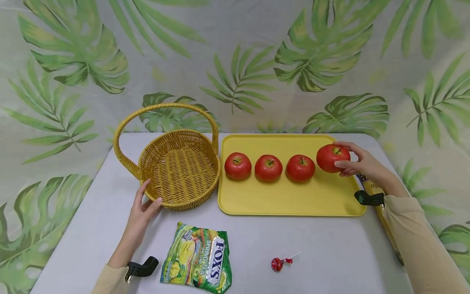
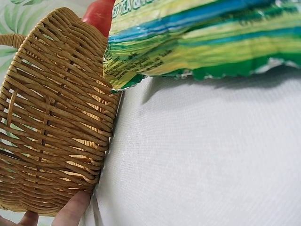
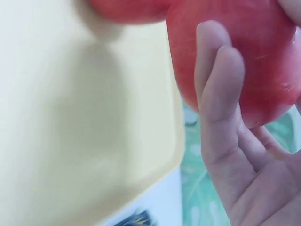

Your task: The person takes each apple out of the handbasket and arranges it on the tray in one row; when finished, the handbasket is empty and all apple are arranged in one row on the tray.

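In the head view, my right hand (image 1: pixel 354 161) grips a red apple (image 1: pixel 327 158) at the right end of the yellow tray (image 1: pixel 286 200), thumb at the front and fingers behind. The right wrist view shows this apple (image 3: pixel 235 52) close up, fingers (image 3: pixel 221 84) along its side and a shadow on the tray. Three more red apples, left (image 1: pixel 238 165), middle (image 1: pixel 268 168) and right (image 1: pixel 300 168), sit in a row on the tray. My left hand (image 1: pixel 141 210) touches the near left rim of a wicker basket (image 1: pixel 185 173) with spread fingers; nothing lies inside it.
A green candy bag (image 1: pixel 198 257) lies in front of the basket, and a red lollipop (image 1: pixel 277 264) lies in front of the tray. A long yellow package (image 1: pixel 385 222) is partly hidden beneath my right forearm. A leaf-print cloth (image 1: pixel 242 73) hangs behind the table.
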The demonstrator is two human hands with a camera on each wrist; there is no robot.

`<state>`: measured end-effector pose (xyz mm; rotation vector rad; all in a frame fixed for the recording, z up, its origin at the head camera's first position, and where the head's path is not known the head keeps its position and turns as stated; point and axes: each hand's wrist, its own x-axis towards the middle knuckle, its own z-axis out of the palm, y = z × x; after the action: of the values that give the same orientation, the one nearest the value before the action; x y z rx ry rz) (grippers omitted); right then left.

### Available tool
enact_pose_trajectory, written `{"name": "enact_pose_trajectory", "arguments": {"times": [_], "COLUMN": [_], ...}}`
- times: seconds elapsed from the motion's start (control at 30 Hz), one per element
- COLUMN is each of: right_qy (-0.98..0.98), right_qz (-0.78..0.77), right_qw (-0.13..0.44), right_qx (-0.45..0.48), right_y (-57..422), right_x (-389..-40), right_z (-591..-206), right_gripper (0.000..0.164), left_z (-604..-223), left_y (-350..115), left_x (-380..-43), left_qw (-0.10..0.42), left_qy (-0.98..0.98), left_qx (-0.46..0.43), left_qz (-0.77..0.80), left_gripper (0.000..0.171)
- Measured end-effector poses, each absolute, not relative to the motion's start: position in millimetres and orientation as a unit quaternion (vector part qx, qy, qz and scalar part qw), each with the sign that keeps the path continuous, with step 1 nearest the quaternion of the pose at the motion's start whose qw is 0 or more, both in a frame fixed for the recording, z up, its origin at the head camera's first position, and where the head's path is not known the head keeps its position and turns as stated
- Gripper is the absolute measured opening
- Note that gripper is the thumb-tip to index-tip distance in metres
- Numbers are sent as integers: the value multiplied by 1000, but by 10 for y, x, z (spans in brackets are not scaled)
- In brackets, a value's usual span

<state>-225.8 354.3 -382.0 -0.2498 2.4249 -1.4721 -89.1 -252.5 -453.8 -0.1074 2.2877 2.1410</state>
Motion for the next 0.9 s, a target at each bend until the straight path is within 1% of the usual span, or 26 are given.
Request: {"name": "enact_pose_trajectory", "arguments": {"times": [0.13,0.43,0.7,0.9], "right_qy": [841,846,848,845], "right_qz": [-511,-492,-487,-494], "right_qw": [164,194,198,193], "right_qx": [-73,-68,-64,-68], "right_y": [3617,3683,3677,3674], "right_x": [-2220,-2163,-2097,-2065], "right_z": [-3961,-4134,-4159,-4204], "right_gripper": [61,71,75,77], "left_z": [-4536,-4547,-4524,-4461], "left_y": [-2529,-2531,-2529,-2537], "left_x": [-892,-895,-906,-906], "left_qw": [4,4,11,22], "left_qy": [730,727,731,742], "left_qx": [-33,-29,-34,-57], "left_qz": [682,686,682,668], "left_gripper": [71,72,72,73]}}
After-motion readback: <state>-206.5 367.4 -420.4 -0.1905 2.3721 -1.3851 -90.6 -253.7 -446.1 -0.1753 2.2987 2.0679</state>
